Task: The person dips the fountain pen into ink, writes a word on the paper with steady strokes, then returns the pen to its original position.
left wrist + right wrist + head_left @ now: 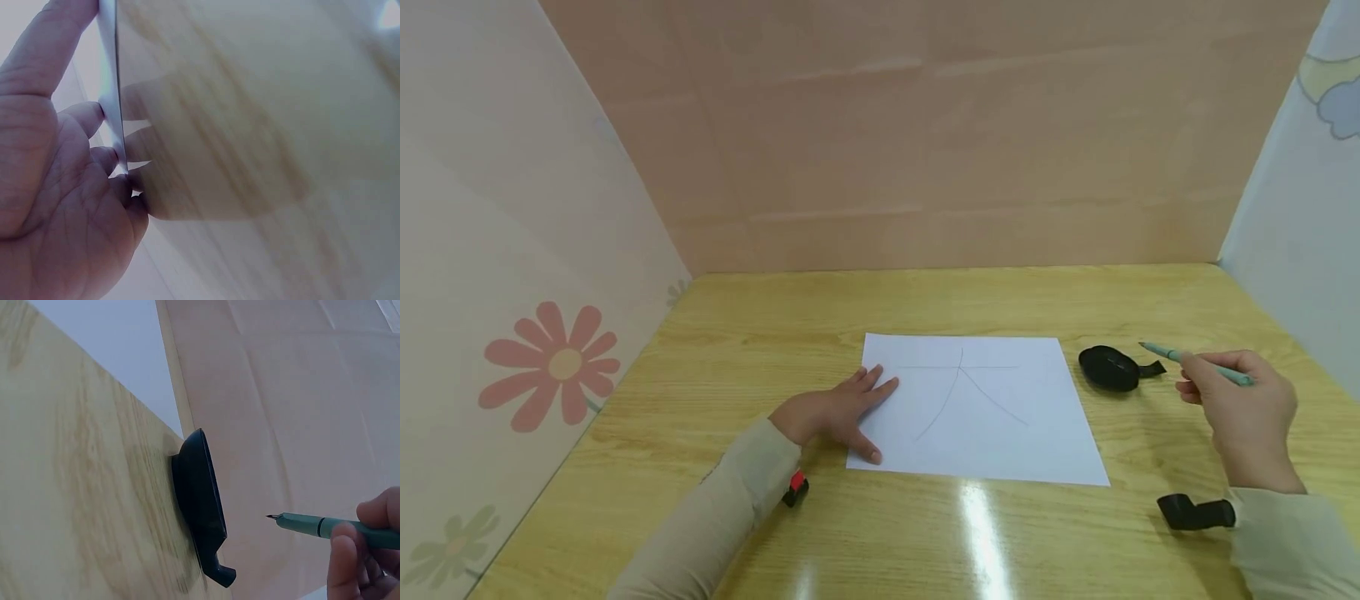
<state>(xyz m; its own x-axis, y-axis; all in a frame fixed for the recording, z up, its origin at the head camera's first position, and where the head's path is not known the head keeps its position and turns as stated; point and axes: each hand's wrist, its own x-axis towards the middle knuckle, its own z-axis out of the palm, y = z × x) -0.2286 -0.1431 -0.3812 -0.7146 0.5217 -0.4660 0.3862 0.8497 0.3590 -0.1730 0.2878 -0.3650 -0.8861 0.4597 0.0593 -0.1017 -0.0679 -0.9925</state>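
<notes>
A sheet of white paper (1000, 450) lies on the table, bearing thin drawn strokes (958, 367): one level line, a short upright and two slanting legs. On its left edge rests my left hand (850, 408), fingers spread; the left wrist view shows its palm side and the paper's edge (112, 81). My right hand (1251, 404) pinches a green pen (306, 524) between thumb and fingers, off to the right of the sheet. The pen's pointed nib faces left, raised above the table. Just left of the pen sits a black oval dish (1108, 368) with a short bent handle.
The light wooden table (760, 317) meets a pinkish-brown back wall (962, 167). White side panels with printed flowers (561, 367) and shapes stand at left and right. Black wrist-worn devices (1195, 512) show by both sleeves.
</notes>
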